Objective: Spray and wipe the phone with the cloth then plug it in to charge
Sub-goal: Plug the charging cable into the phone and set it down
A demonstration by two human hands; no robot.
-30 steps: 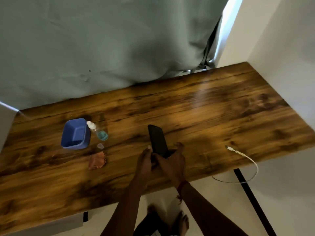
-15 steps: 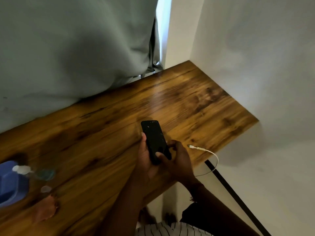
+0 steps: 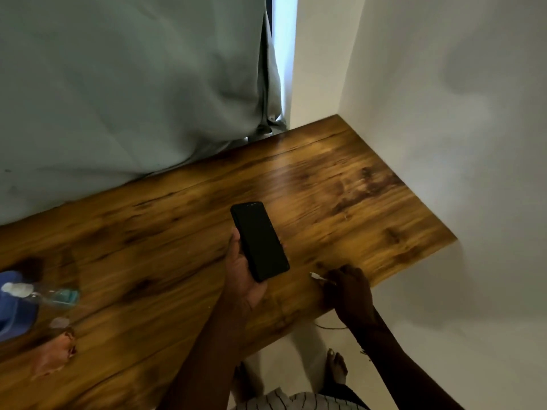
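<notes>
My left hand (image 3: 242,270) holds a black phone (image 3: 259,241) with a dark screen above the wooden table (image 3: 340,202). Just right of it, near the table's front edge, my right hand (image 3: 349,288) pinches the white plug of a charging cable (image 3: 318,277); the plug tip points left and stands a little apart from the phone's lower end. The rest of the cable hangs below the table edge. At the far left lie a small clear spray bottle (image 3: 44,294) with blue liquid and a crumpled orange-pink cloth (image 3: 51,356).
A blue plastic tub (image 3: 13,318) sits at the left edge, behind the bottle, with a small clear cap (image 3: 59,322) beside it. A grey curtain hangs behind the table. White walls close the right side. My bare feet show below the front edge.
My right hand has let go of the phone and taken up the cable plug. The phone stays in my left hand. The view has swung further right.
</notes>
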